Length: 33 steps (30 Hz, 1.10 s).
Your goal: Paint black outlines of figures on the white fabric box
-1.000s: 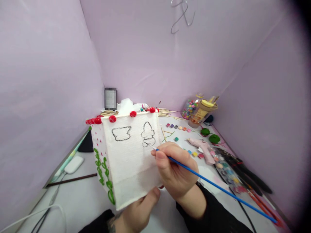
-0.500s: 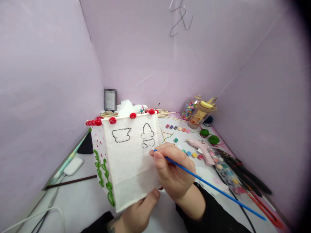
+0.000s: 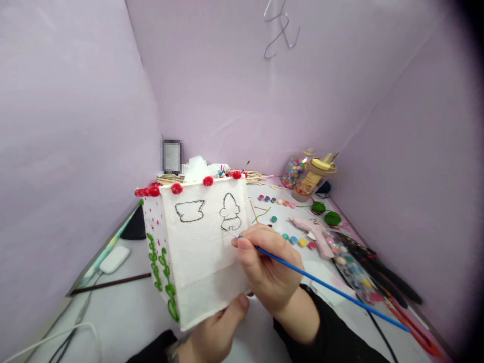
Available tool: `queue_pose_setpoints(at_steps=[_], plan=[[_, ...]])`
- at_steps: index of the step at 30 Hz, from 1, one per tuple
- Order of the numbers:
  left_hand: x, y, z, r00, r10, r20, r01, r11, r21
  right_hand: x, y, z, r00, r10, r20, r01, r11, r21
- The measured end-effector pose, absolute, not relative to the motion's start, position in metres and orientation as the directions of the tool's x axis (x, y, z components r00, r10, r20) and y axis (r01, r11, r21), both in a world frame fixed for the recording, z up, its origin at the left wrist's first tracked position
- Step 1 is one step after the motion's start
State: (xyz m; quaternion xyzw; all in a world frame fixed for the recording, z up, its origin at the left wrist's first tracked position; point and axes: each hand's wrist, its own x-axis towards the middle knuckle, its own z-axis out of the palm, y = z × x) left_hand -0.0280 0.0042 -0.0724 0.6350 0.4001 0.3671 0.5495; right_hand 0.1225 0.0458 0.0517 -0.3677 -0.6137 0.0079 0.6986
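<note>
A white fabric-covered box (image 3: 204, 257) is tilted up before me, with red pom-poms (image 3: 176, 188) along its top edge. Green leafy vines (image 3: 171, 290) and small pink marks decorate its left side. Its front face carries two black outlines: a wavy-edged shape (image 3: 189, 211) and a gnome-like figure (image 3: 230, 212). My left hand (image 3: 217, 327) grips the box from below, thumb on the lower edge; its other fingers are hidden. My right hand (image 3: 270, 264) pinches a thin blue paintbrush (image 3: 321, 284), its tip close to the bottom of the gnome-like outline. Whether the tip touches the fabric I cannot tell.
Small paint pots (image 3: 302, 242), a pink glue gun (image 3: 313, 234), green yarn balls (image 3: 333, 218) and pliers (image 3: 378, 267) lie to the right. Behind stand a brown cup (image 3: 312, 179) and a bead jar (image 3: 293, 171). A white charging case (image 3: 114, 259) and cables lie left.
The lower part of the gnome-like outline has gained a short black line. The brush's back end has swung slightly up and left; the box and left hand have barely moved.
</note>
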Motion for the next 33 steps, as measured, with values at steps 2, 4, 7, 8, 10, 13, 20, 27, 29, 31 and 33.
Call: queue_pose_setpoints(at_steps=[2, 4, 7, 8, 10, 13, 20, 27, 29, 31, 33], plan=[[-0.0277, 0.0049, -0.0700, 0.415, 0.909, 0.020, 0.115, -0.074, 0.991, 0.1228, 0.0456, 0.0515, 0.243, 0.465, 0.851, 0.438, 0.731, -0.524], [-0.0280, 0.0054, -0.0679, 0.417, 0.909, 0.016, 0.122, -0.073, 0.990, 0.1231, 0.0453, 0.0516, 0.238, 0.467, 0.851, 0.441, 0.729, -0.524], [-0.0284, 0.0049, -0.0671, 0.421, 0.907, 0.018, 0.110, -0.070, 0.991, 0.1230, 0.0452, 0.0521, 0.233, 0.473, 0.850, 0.447, 0.724, -0.525], [-0.0282, 0.0045, -0.0676, 0.419, 0.908, 0.019, 0.103, -0.069, 0.992, 0.1228, 0.0451, 0.0521, 0.236, 0.473, 0.849, 0.447, 0.722, -0.527], [-0.0276, 0.0040, -0.0694, 0.416, 0.909, 0.021, 0.098, -0.068, 0.993, 0.1224, 0.0451, 0.0518, 0.242, 0.475, 0.846, 0.446, 0.720, -0.531], [-0.0269, 0.0039, -0.0718, 0.417, 0.908, 0.026, 0.099, -0.073, 0.992, 0.1222, 0.0448, 0.0503, 0.252, 0.476, 0.842, 0.449, 0.714, -0.538], [-0.0293, 0.0050, -0.0689, 0.428, 0.904, -0.003, 0.148, -0.067, 0.987, 0.1231, 0.0463, 0.0469, 0.325, 0.439, 0.838, 0.325, 0.780, -0.535], [-0.0286, 0.0039, -0.0662, 0.458, 0.888, -0.045, 0.216, -0.062, 0.974, 0.1205, 0.0495, 0.0490, 0.360, 0.408, 0.839, 0.317, 0.792, -0.521], [-0.0286, 0.0037, -0.0672, 0.439, 0.897, -0.046, 0.212, -0.054, 0.976, 0.1203, 0.0493, 0.0493, 0.329, 0.404, 0.854, 0.354, 0.785, -0.508], [-0.0294, 0.0037, -0.0696, 0.410, 0.911, -0.033, 0.206, -0.057, 0.977, 0.1203, 0.0492, 0.0494, 0.311, 0.391, 0.866, 0.386, 0.781, -0.491], [-0.0307, 0.0038, -0.0727, 0.375, 0.927, -0.009, 0.196, -0.070, 0.978, 0.1201, 0.0493, 0.0494, 0.302, 0.380, 0.874, 0.409, 0.777, -0.479]])
